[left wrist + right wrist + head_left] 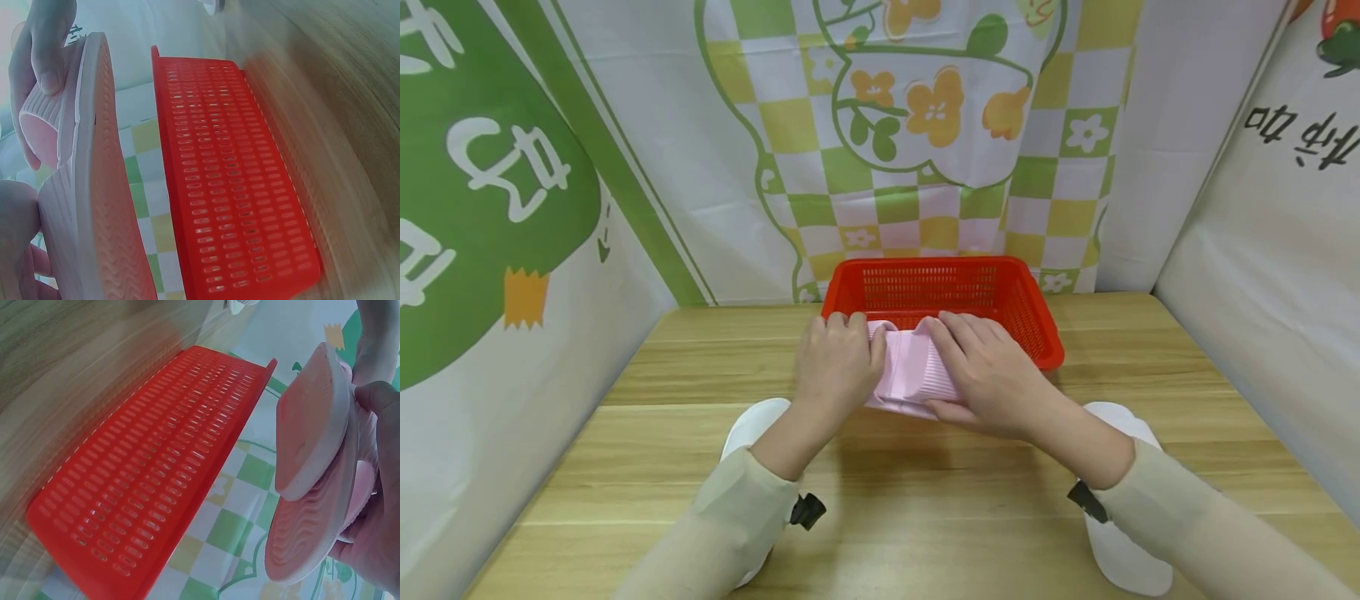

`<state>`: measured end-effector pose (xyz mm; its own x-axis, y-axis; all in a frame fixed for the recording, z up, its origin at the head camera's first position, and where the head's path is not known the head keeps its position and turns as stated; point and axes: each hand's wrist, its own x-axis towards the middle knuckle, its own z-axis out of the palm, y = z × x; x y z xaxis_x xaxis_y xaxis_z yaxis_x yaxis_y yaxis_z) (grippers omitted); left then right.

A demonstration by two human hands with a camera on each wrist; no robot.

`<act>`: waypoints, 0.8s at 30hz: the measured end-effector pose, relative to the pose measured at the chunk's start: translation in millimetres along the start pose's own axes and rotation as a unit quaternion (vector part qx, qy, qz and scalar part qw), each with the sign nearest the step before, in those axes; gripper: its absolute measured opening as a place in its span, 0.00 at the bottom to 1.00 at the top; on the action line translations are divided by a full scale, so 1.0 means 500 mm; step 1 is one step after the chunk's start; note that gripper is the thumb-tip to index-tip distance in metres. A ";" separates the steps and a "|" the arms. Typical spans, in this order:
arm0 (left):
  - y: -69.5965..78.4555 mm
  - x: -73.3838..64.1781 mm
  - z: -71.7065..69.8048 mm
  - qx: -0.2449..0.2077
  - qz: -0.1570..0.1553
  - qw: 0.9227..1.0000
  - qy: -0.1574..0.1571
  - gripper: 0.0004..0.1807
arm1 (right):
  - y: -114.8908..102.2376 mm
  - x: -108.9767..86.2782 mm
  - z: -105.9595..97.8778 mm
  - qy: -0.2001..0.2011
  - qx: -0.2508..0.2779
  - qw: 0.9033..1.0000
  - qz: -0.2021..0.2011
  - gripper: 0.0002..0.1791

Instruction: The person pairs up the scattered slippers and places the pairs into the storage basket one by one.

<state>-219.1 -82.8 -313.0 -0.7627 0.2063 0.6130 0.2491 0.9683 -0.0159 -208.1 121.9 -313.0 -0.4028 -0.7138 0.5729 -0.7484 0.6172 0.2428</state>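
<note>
Gripping pink slippers [907, 367] btwn them, L hand [837, 362] & R hand [994, 375] hover above counter [940, 517] nr red basket [1036, 321].

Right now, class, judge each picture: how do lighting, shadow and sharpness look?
Head view: bright and fairly crisp, a soft shadow on the table below the pink slippers; left wrist view: bluish, hazy, the table's surface blurred; right wrist view: similarly cool and hazy, table soft.
</note>
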 end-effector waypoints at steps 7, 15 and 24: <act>0.006 0.003 0.002 0.005 0.008 1.000 0.008 0.23 | -0.008 0.006 0.002 0.008 -0.011 1.000 0.006 0.41; 0.012 0.004 0.002 0.007 0.010 0.999 0.051 0.21 | -0.017 0.013 0.006 0.032 -0.033 0.999 0.014 0.41; 0.010 0.003 0.006 0.009 0.031 0.998 0.058 0.18 | -0.018 0.010 0.009 0.031 -0.035 0.999 0.022 0.41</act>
<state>-220.6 -77.2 -314.7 -0.6720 0.2498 0.6971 0.2819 0.9568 -0.0710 -205.8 111.2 -315.6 -0.3993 -0.6656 0.6305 -0.6912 0.6704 0.2699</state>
